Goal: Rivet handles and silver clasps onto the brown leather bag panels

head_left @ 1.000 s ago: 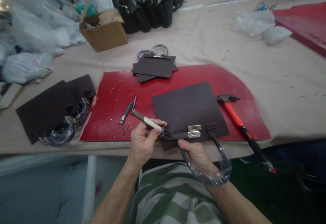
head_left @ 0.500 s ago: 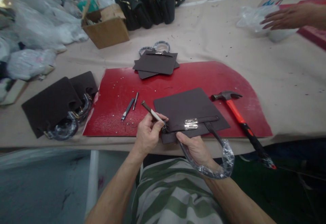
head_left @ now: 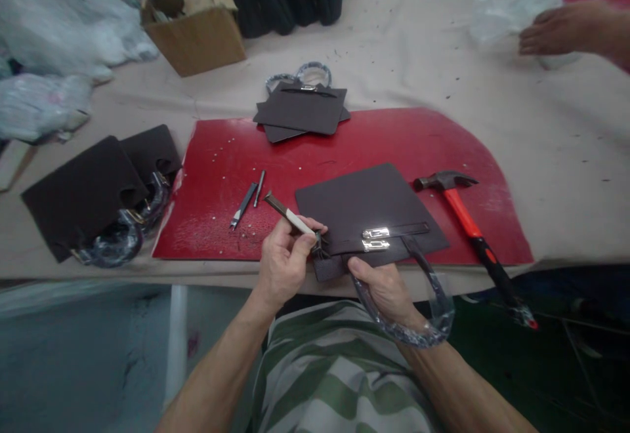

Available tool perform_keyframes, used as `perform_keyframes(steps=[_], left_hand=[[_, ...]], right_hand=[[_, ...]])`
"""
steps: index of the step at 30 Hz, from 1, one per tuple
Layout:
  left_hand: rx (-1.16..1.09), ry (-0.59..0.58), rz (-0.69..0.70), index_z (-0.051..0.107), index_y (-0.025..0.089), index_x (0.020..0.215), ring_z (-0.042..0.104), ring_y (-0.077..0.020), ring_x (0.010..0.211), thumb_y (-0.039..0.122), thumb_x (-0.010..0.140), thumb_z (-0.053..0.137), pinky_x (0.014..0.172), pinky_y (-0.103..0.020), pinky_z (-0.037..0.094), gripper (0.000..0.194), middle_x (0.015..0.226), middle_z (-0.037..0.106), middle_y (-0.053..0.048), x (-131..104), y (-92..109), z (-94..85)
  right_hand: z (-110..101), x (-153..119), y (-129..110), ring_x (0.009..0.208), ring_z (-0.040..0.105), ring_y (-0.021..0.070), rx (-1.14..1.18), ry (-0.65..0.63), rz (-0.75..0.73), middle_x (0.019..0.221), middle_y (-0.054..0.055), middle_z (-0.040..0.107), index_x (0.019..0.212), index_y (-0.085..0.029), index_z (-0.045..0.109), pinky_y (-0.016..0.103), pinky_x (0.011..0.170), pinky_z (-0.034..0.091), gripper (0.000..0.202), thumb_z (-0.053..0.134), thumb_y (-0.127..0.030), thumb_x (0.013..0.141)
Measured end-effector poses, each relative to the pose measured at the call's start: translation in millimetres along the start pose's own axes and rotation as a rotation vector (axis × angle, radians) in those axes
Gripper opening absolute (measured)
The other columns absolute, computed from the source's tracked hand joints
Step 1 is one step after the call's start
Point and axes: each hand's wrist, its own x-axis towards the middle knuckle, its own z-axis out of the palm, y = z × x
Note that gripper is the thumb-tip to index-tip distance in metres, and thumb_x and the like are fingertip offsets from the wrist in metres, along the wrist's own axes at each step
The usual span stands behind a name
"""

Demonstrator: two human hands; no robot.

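A dark brown panel (head_left: 364, 197) with two shiny metal plates (head_left: 376, 239) lies over the front edge of the red board (head_left: 236, 144). My left hand (head_left: 285, 259) pinches a metal tool with a white-wrapped middle (head_left: 298, 222), its lower end against the strap piece at the panel's near left corner. Gripping the panel's near edge from below, thumb on top, is my right hand (head_left: 386, 285). A plastic-wrapped handle (head_left: 438, 318) loops from the panel around my right wrist.
A claw hammer (head_left: 460, 213) lies right of the panel. Two small metal tools (head_left: 243, 206) rest to the left. Further panels with handles lie left (head_left: 86, 190) and behind (head_left: 305, 111). Beyond are a cardboard box (head_left: 199, 39) and another person's hand (head_left: 561, 29) near clear plastic.
The view has shifted slightly. The other person's hand has moved down over the plastic, its fingers now closer together. My hands keep the same holds on the tool and the panel.
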Motion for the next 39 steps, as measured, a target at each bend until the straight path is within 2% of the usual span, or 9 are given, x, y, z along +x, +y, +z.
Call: perform_keyframes(steps=[11, 15, 18, 21, 26, 30, 33, 35, 39], left_hand=[[0.241, -0.005, 0.153, 0.061, 0.019, 0.105, 0.067, -0.0181, 0.096, 0.020, 0.092, 0.057, 0.083, -0.028, 0.053, 0.014, 0.104, 0.070, -0.007, 1.7, -7.4, 0.9], [0.310, -0.030, 0.156, 0.062, 0.019, 0.105, 0.067, -0.0169, 0.088, 0.020, 0.090, 0.055, 0.078, -0.028, 0.052, 0.016, 0.101, 0.070, -0.006, 15.8, -13.1, -0.1], [0.379, -0.054, 0.184, 0.063, 0.018, 0.105, 0.066, -0.0174, 0.086, 0.019, 0.090, 0.054, 0.077, -0.028, 0.052, 0.018, 0.099, 0.070, -0.006, 21.6, -21.2, -0.4], [0.420, -0.073, 0.274, 0.061, 0.018, 0.106, 0.067, -0.0189, 0.092, 0.019, 0.090, 0.052, 0.081, -0.030, 0.053, 0.018, 0.101, 0.070, -0.008, 20.4, -31.3, 0.8], [0.458, -0.091, 0.457, 0.057, 0.018, 0.107, 0.066, -0.0209, 0.105, 0.015, 0.091, 0.051, 0.093, -0.034, 0.053, 0.018, 0.108, 0.068, -0.010, 12.6, -44.1, 5.5], [0.485, -0.091, 0.498, 0.057, 0.018, 0.107, 0.066, -0.0211, 0.106, 0.011, 0.090, 0.052, 0.093, -0.034, 0.054, 0.019, 0.108, 0.068, -0.011, 10.5, -46.8, 8.0], [0.481, -0.082, 0.486, 0.058, 0.018, 0.107, 0.067, -0.0213, 0.105, 0.012, 0.089, 0.053, 0.093, -0.034, 0.054, 0.019, 0.108, 0.069, -0.011, 10.4, -46.1, 9.1], [0.476, -0.077, 0.468, 0.059, 0.017, 0.107, 0.067, -0.0215, 0.104, 0.013, 0.089, 0.053, 0.092, -0.035, 0.055, 0.019, 0.107, 0.070, -0.011, 10.2, -45.7, 9.7], [0.476, -0.071, 0.447, 0.060, 0.018, 0.106, 0.068, -0.0213, 0.103, 0.015, 0.089, 0.054, 0.091, -0.034, 0.055, 0.019, 0.108, 0.070, -0.010, 9.6, -46.4, 10.4]], right_hand=[[9.0, 7.5, -5.0, 0.119, 0.058, 0.0281, -0.056, 0.044, -0.081, 0.116, 0.008, 0.069, 0.127, -0.022, 0.061, 0.046, 0.112, 0.040, 0.057, 0.081, -0.036, 0.075], [9.5, 15.9, -7.1, 0.095, 0.066, 0.0269, -0.090, 0.080, 0.018, 0.113, 0.008, 0.069, 0.114, -0.020, 0.066, 0.039, 0.084, 0.058, 0.054, 0.085, -0.043, 0.068], [2.0, 18.5, -2.5, 0.070, 0.066, 0.0239, -0.101, 0.060, 0.147, 0.092, 0.009, 0.072, 0.098, -0.016, 0.070, 0.035, 0.062, 0.058, 0.049, 0.086, -0.048, 0.065], [-10.2, 14.0, 2.0, 0.064, 0.065, 0.0239, -0.167, 0.053, 0.193, 0.074, 0.009, 0.070, 0.085, -0.013, 0.070, 0.033, 0.059, 0.056, 0.046, 0.084, -0.053, 0.066], [-38.5, -4.1, 9.3, 0.058, 0.062, 0.0205, -0.259, 0.115, 0.199, 0.074, 0.008, 0.069, 0.085, -0.017, 0.063, 0.030, 0.052, 0.049, 0.047, 0.078, -0.058, 0.065], [-70.5, -23.7, -2.5, 0.055, 0.056, 0.0184, -0.633, -0.020, 0.207, 0.062, 0.002, 0.062, 0.076, -0.020, 0.059, 0.029, 0.051, 0.042, 0.035, 0.060, -0.055, 0.077], [-98.9, -36.3, -37.1, 0.057, 0.055, 0.0194, -1.116, -0.135, 0.207, 0.060, 0.003, 0.059, 0.064, -0.021, 0.054, 0.031, 0.054, 0.040, 0.029, 0.046, -0.039, 0.085], [-116.4, -38.7, -65.5, 0.059, 0.057, 0.0220, -1.347, -0.006, 0.114, 0.064, 0.005, 0.062, 0.069, -0.022, 0.057, 0.034, 0.057, 0.041, 0.028, 0.042, -0.037, 0.087], [-139.7, -22.2, -103.9, 0.088, 0.062, 0.0329, -1.735, 0.454, -0.237, 0.101, 0.018, 0.066, 0.107, -0.017, 0.061, 0.042, 0.074, 0.045, 0.031, 0.046, -0.039, 0.090]])
